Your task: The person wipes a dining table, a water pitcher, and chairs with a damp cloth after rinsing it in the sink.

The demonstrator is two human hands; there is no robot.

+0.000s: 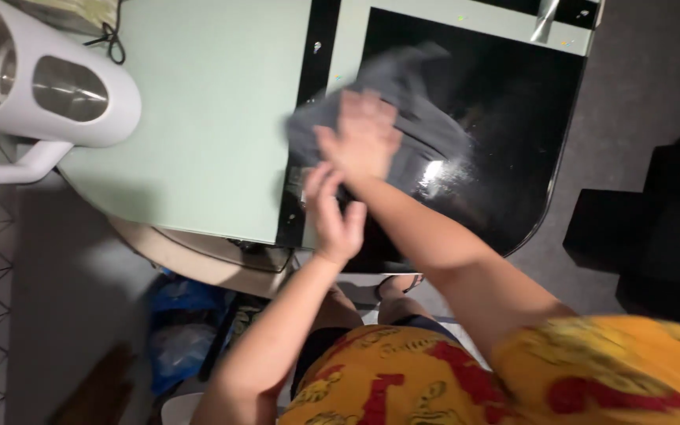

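Pressing crumpled grey cloth onto glossy black bench, right hand fingers spread flat; left hand seemingly half-open alongside; white appliance nearby.

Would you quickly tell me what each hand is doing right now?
Left hand: open, holding nothing.
Right hand: open, pressed flat on the grey cloth.

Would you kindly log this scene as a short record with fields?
Surface: glossy black panel set in a pale green table
Right hand: pressed flat on a grey cloth lying on the panel
Left hand: open, at the panel's near edge, holding nothing
Nearby: white appliance at the table's left end
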